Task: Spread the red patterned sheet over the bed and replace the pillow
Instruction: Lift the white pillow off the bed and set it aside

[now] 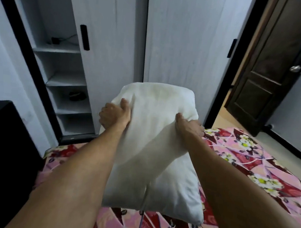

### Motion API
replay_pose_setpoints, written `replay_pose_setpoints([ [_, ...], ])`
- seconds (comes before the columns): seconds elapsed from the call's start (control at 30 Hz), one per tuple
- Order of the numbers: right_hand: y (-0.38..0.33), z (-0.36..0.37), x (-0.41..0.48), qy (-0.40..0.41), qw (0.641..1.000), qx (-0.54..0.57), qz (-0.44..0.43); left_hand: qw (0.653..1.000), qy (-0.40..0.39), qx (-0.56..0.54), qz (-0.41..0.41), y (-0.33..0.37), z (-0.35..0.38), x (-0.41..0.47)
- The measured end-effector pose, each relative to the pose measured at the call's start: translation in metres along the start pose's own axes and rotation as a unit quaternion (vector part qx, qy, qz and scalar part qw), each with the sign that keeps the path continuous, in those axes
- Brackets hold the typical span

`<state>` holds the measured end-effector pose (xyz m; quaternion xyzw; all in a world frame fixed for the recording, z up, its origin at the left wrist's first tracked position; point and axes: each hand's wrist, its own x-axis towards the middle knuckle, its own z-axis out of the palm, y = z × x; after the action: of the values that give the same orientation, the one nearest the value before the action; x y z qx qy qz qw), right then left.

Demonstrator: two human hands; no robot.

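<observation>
Both arms are stretched forward, and the left hand [114, 117] grips the left edge of the white pillow [153, 150], thumb on the front face, fingers wrapped behind. The right hand [188, 125] grips the opposite edge the same way, thumb pressed into the fabric. The pillow hangs between them, lifted above the bed, its lower corner close over the red patterned sheet [250, 164]. That sheet lies spread across the mattress, pink and red with white flowers, reaching the far edge. Beyond the pillow stands a pale wardrobe [179, 43] with black handles; its left section is open, showing shelves [65, 81] with a dark object on one. A dark cabinet [3, 146] sits at the left beside the bed. At right, a dark wooden door [269, 73] stands open.
</observation>
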<state>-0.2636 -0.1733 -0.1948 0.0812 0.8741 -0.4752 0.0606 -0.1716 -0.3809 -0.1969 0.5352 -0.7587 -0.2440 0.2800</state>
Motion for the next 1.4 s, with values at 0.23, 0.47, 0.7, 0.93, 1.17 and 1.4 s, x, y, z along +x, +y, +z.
replay_pose_setpoints([
  [0.23,-0.001,-0.090,0.023,0.071,0.997,0.023,0.038,0.997,-0.052,-0.013,0.055,0.090,0.005,-0.039],
  [0.47,0.013,-0.177,0.032,0.169,0.981,0.047,0.086,0.985,-0.109,-0.028,0.129,0.170,0.017,-0.093],
  [0.7,0.040,-0.262,0.028,0.256,0.957,0.067,0.114,0.964,-0.171,-0.054,0.199,0.231,0.029,-0.157],
  [0.93,0.081,-0.332,0.003,0.327,0.928,0.083,0.157,0.931,-0.239,-0.067,0.268,0.275,0.036,-0.232],
  [1.17,0.117,-0.392,-0.033,0.391,0.899,0.077,0.183,0.899,-0.288,-0.088,0.317,0.297,0.037,-0.303],
  [1.4,0.154,-0.437,-0.070,0.451,0.860,0.084,0.221,0.867,-0.325,-0.106,0.363,0.314,0.024,-0.372],
])
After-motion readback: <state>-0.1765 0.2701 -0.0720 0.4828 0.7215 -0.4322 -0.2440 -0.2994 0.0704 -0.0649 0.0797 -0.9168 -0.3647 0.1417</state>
